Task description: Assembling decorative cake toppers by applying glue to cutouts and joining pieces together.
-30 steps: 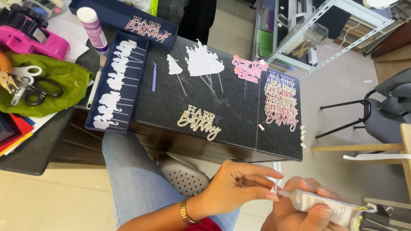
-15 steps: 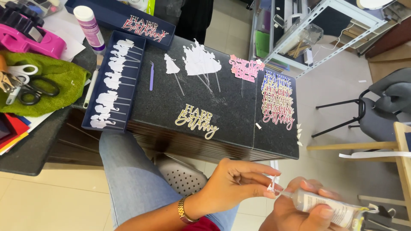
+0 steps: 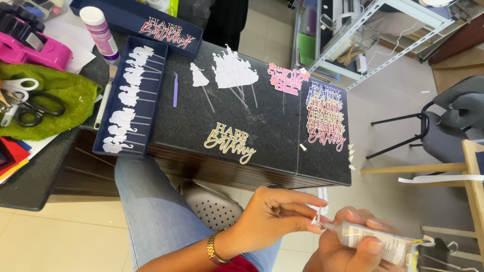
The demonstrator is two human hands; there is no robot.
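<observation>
My left hand (image 3: 272, 216) pinches a small white paper piece (image 3: 317, 217) between thumb and fingertips. My right hand (image 3: 348, 249) grips a clear glue bottle (image 3: 378, 243), its nozzle touching that paper piece. Both hands are low in the view, over my lap, in front of a dark stone slab (image 3: 272, 136). On the slab lie a gold lettered cake topper (image 3: 230, 142), white silhouette cutouts on sticks (image 3: 232, 73), a pink topper (image 3: 287, 80) and a stack of coloured lettered toppers (image 3: 325, 118).
A navy tray (image 3: 128, 98) of white cutouts on sticks sits left of the slab, with a purple tweezer (image 3: 175, 88) beside it. Scissors (image 3: 30, 108) lie on green cloth (image 3: 70, 95). A pink tape dispenser (image 3: 30, 45), a glue bottle (image 3: 98, 30), metal shelving (image 3: 368, 35) and a chair (image 3: 448, 121) surround.
The glue nozzle has come up against the white paper piece in my left hand's pinch. The view shifted slightly; the slab items stayed put.
</observation>
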